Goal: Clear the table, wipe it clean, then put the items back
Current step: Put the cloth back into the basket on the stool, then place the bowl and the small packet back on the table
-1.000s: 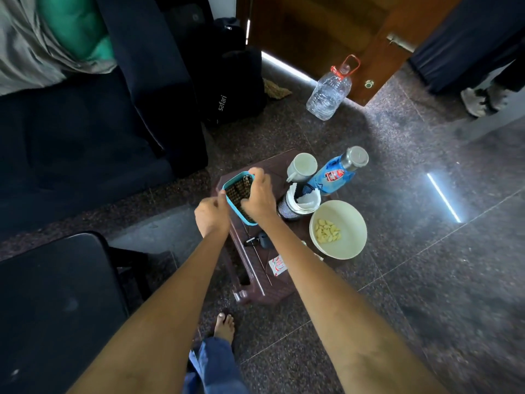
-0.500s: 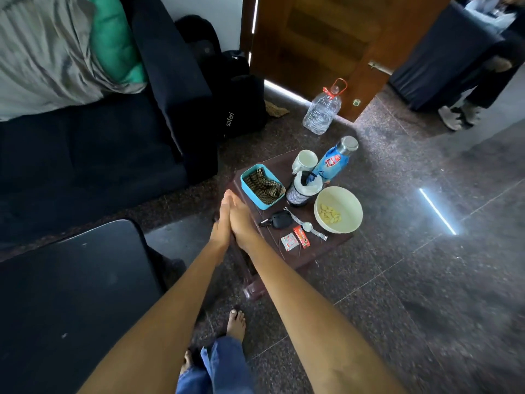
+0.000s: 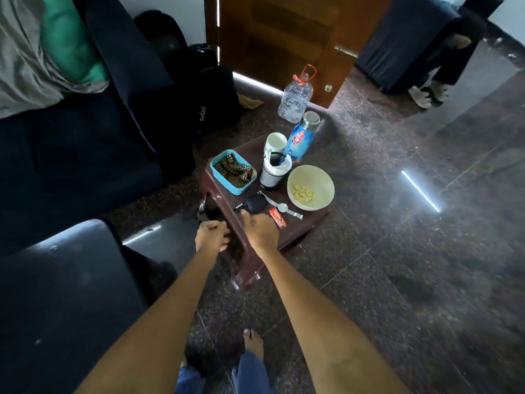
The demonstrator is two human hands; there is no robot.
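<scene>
A small brown desk (image 3: 309,223) stands on the dark stone floor (image 3: 397,265), and its things are all on top. At the far left sits a blue tub (image 3: 224,179) with a checked cloth (image 3: 235,172) folded inside. Behind it a white mug (image 3: 275,142) stands next to a blue bottle (image 3: 301,137) with a steel cap. A dark mesh cup (image 3: 271,177) lined with white stands in the middle, touching or just beside a cream bowl (image 3: 311,172) that holds a few pale yellow pieces (image 3: 304,192). Nearer the front edge lie a black car key (image 3: 254,204), a steel wristwatch (image 3: 284,207) and a small red packet (image 3: 277,218).

The right hand (image 3: 260,228) reaches over the front of the desk, index finger out toward the key; whether it touches the key is hard to make out, and it holds nothing that can be seen. The left hand (image 3: 211,236) hangs off the desk's left edge with its fingers (image 3: 221,227) curled in, apparently empty.

On the floor beyond the desk stands a clear water jug (image 3: 295,99) before a wooden door (image 3: 284,38). A dark sofa (image 3: 85,137) lies to the left.
</scene>
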